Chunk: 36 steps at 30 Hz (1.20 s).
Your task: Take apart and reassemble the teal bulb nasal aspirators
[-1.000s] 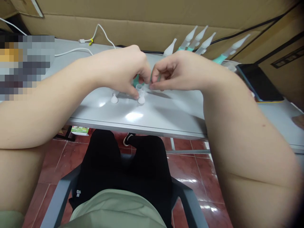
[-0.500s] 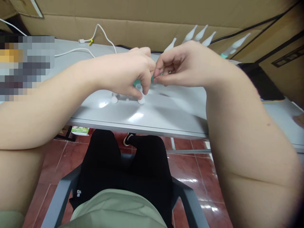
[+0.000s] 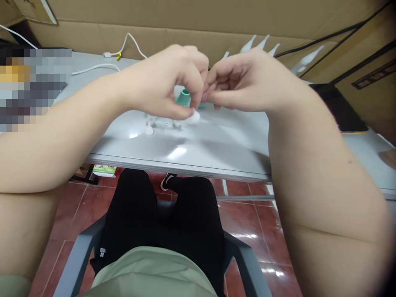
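My left hand (image 3: 182,82) is closed in a pinch, thumb against fingers, on a small white dome-shaped piece (image 3: 194,118) just above the table. Close by on its right, my right hand (image 3: 239,82) has its thumb and fingertips pressed together; whatever they hold is hidden. The fingertips of both hands almost meet. A green hollow cone-like piece (image 3: 184,98) shows behind my left fingers, partly covered. Another white dome-shaped piece (image 3: 149,130) lies on the table to the left, among several small clear and white bits.
Behind the hands, several translucent pointed nozzles (image 3: 306,60) stand along the cardboard wall (image 3: 185,41). A white cable (image 3: 95,66) crosses the back left of the grey table (image 3: 216,144). On the right lies a dark flat object (image 3: 337,105).
My left hand has risen slightly, lifting and tilting the white dome-shaped piece up and to the right. The green cone-like piece is now more exposed. My right hand has barely moved.
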Available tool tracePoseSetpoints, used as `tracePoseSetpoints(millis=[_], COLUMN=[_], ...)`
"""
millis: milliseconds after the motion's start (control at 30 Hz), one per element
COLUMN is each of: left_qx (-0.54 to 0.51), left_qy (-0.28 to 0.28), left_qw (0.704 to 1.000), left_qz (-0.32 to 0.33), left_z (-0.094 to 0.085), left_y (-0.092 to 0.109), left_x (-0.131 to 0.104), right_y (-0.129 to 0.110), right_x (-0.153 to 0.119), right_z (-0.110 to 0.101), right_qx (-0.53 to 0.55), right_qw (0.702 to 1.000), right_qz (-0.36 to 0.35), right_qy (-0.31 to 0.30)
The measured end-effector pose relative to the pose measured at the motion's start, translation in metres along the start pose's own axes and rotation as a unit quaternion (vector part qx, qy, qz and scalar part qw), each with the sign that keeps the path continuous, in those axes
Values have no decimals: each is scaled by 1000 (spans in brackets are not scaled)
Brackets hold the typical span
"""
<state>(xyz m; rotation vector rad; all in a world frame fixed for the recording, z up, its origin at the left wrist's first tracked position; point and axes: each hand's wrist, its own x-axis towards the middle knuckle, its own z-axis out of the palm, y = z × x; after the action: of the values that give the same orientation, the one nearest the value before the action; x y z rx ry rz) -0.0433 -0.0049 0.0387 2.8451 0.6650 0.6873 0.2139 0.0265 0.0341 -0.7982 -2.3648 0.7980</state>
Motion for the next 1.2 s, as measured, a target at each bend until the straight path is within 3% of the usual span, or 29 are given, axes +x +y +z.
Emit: tracePoseSetpoints(millis=[167, 300, 500, 700, 867, 1000, 1200], left_qx=[-30, -69, -83, -200, -284, -358, -378], left_qy=[155, 214, 209, 170, 126, 130, 159], left_qw=[987, 974, 974, 959, 936, 911, 903], left_qz=[-27, -32, -26, -108, -167, -157, -124], left_z=[-3, -1, 4, 6, 4, 4, 12], left_y=[-4, -12, -11, -6, -9, -14, -16], left_x=[-3, -3, 1, 2, 4, 3, 6], right_y=[-8, -6, -1, -8, -10, -7, -2], right_x=[1, 5, 9, 5, 0, 2, 5], right_z=[7, 14, 21, 20, 22, 24, 21], right_qx=[116, 193, 188, 100, 53, 64, 47], right_qw=[989, 972, 969, 972, 974, 969, 966], right_qz=[-15, -31, -49, -52, -91, -112, -123], right_qy=[92, 134, 155, 204, 199, 213, 222])
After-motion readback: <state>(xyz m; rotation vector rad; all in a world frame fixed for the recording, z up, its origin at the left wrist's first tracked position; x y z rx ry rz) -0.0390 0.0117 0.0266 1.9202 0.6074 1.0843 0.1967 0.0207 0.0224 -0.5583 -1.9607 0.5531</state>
